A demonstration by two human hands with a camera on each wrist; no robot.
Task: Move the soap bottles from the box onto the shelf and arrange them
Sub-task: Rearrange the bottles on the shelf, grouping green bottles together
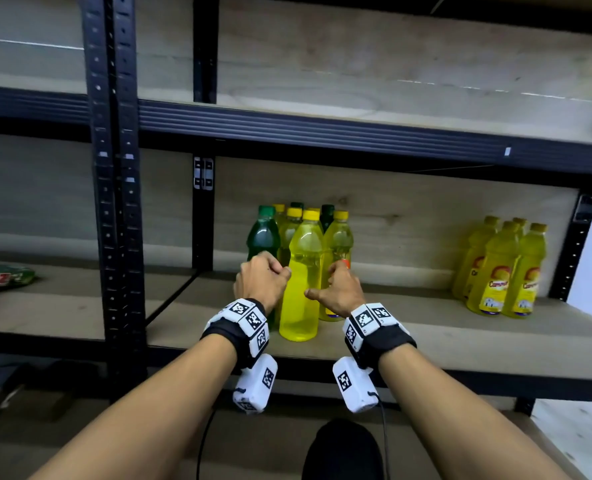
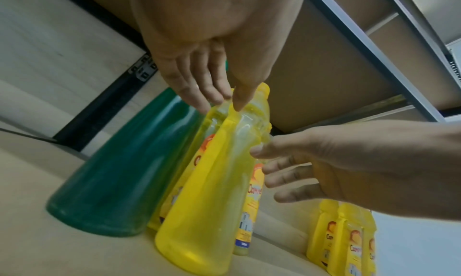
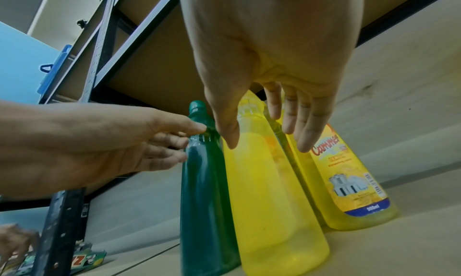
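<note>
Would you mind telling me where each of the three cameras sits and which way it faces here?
Head: worn on the head, looking forward and down at the shelf; both forearms, the left hand and the right hand show.
Left wrist: under the left hand, looking up along its fingers at the plain yellow bottle; the right hand enters from the side.
Right wrist: under the right hand, looking up along it; the left hand reaches the green bottle.
Both wrist views share the green and plain yellow bottles.

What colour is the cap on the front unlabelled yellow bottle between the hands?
Yellow, like the unlabelled yellow bottle itself; clearest in the head view.
</note>
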